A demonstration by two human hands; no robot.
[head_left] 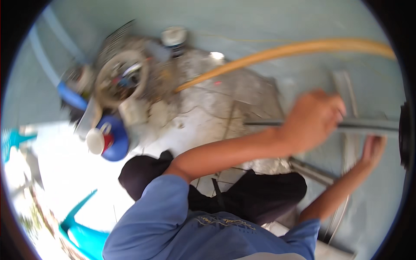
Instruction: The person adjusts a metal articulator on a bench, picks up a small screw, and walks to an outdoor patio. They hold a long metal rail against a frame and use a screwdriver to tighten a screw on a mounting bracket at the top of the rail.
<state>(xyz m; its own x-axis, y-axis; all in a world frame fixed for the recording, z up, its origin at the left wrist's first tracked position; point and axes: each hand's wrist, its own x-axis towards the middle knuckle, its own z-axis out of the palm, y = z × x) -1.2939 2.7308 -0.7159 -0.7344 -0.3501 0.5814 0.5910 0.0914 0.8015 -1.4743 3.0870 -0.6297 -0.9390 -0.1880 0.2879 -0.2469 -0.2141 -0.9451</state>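
Your hands are both at one slim grey bar (pixel 368 126), which runs sideways at the right, in front of the pale wall (pixel 242 19); your left hand (pixel 313 122) lies across it, fingers curled in and blurred, so whether they grip the bar or something small cannot be told; your right hand (pixel 373 149) is just below the bar near its right end, fingers pointing up and partly extended, with any hold on it unclear; one dark round object (pixel 405 135) stands beside that end, cut by the rim of the view.

Your blue shirt (pixel 208 240) carries the writing, a line of script in a pale gold tone with darker letters around it, across the chest; your two knees, in black trousers (pixel 268 195), are bent over the tiled floor (pixel 203 104).

Farther out, one yellow-orange hose (pixel 303 47) arches along the wall; at the left you have one round basin (pixel 100 92) full of small mixed items, one white-topped container (pixel 174 37), one dark grille (pixel 116 40), and one red-and-white cup (pixel 96 141) on one round blue object (pixel 118 145); two teal plastic pieces (pixel 89 238) show at the left and lower left.
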